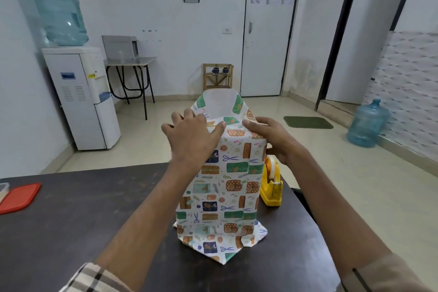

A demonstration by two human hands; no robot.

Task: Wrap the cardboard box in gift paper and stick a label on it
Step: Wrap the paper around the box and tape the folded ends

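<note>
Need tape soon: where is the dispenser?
In the head view the yellow tape dispenser stands on the dark table, right of the wrapped box, just below the right hand.

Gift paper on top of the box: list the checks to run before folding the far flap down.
1. Wrapped box stands upright on the table: ok.
2. Left hand presses the top fold flat: ok.
3. Right hand steadies the top right corner: ok.
4. Far flap folded down: not ok, it stands up.
5. Tape dispenser beside the box, right side: ok.
6. Bottom paper closed: not ok, it flares loose.
</note>
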